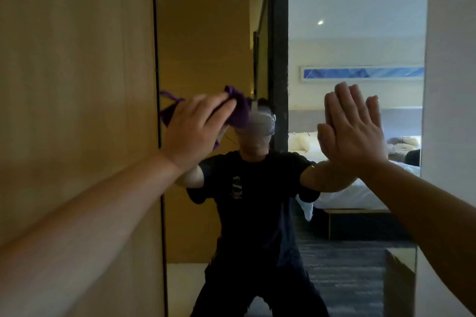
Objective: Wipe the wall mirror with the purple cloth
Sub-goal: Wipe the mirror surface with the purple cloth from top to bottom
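Observation:
A tall wall mirror [347,33] fills the middle of the view, between a wood panel and a white wall. My left hand [195,128] presses a crumpled purple cloth [238,110] against the glass near the mirror's left edge, at about head height, with its fingers laid over the cloth. My right hand [355,128] lies flat on the glass to the right, fingers straight and together, pointing up. Part of the cloth is hidden under my left hand. The mirror shows a person in a dark shirt.
A wood wall panel [77,85] stands to the left of the mirror. A white wall [450,85] borders it on the right. The reflection shows a bed with white bedding, a blue picture and a dark patterned carpet.

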`<action>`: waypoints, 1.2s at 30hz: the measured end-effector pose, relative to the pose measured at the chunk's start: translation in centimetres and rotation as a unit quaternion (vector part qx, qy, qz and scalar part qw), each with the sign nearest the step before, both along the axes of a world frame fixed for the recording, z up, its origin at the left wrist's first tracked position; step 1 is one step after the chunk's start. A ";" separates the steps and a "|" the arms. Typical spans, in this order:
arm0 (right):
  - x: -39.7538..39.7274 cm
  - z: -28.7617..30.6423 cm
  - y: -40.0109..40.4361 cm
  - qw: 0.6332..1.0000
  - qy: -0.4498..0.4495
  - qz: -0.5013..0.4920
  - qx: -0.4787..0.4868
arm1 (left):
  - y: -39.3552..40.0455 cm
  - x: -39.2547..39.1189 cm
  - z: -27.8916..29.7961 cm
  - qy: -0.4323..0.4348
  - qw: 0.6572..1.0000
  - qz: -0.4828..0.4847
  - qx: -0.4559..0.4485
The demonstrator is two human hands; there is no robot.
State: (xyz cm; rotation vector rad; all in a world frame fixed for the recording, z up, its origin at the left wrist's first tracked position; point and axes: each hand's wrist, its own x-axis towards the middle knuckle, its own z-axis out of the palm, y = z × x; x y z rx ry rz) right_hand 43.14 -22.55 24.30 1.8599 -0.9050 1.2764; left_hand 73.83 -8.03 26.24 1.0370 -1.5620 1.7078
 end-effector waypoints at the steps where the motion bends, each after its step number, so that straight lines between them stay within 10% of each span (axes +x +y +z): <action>1: 0.0 0.0 -0.1 1.000 0.000 0.003 -0.001 | -0.3 -0.9 3.0 -0.001 1.000 0.009 -0.007; 11: -0.3 -0.2 -0.6 1.000 0.008 0.016 -0.012 | -3.3 -6.3 18.2 0.020 0.995 0.075 0.058; 27: -0.1 -0.4 -0.7 0.998 -0.031 0.052 -0.026 | -1.8 -3.6 -13.1 -0.088 0.986 0.034 0.139; 36: -3.5 0.2 -0.6 0.999 -0.042 0.016 -0.005 | -1.8 -3.6 -15.0 -0.055 0.991 0.025 0.122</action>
